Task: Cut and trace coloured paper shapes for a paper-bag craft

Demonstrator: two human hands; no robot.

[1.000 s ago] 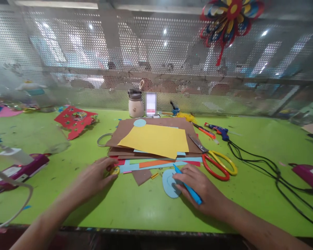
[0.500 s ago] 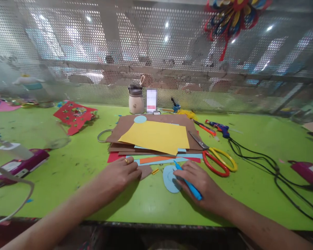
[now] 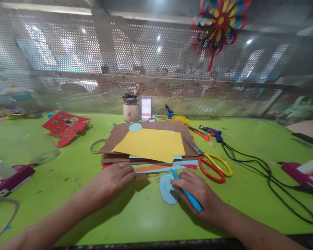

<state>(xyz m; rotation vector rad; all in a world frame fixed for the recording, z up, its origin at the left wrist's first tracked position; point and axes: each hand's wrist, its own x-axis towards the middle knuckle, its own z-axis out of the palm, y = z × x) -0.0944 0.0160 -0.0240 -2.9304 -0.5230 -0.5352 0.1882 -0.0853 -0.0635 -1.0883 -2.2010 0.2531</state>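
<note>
My right hand (image 3: 195,189) is closed around a blue marker pen (image 3: 189,196), its narrow end pointing up and left. Under those fingers lies a rounded light blue paper piece (image 3: 167,194) with a circle outlined on it; its right side is hidden by the hand. My left hand (image 3: 116,182), a ring on one finger, pinches a small brown paper piece (image 3: 141,176), which is mostly covered and looks slightly raised, with a shadow below. A yellow strip (image 3: 152,175) lies just right of it. Scissors (image 3: 205,154) with red and yellow handles rest beyond my right hand.
Brown cardboard sheets (image 3: 120,130) carry a yellow sheet (image 3: 151,144) and a pale blue disc (image 3: 135,127). Behind stand a bottle (image 3: 130,110) and a phone (image 3: 146,107). A glue gun (image 3: 212,132) trails a black cord rightward. Purple power strips (image 3: 14,178) flank the green table (image 3: 135,218).
The view has tilted upward, so everything sits lower in the picture. The brown piece in my left hand has tipped up from the table. My right hand keeps the marker over the blue paper.
</note>
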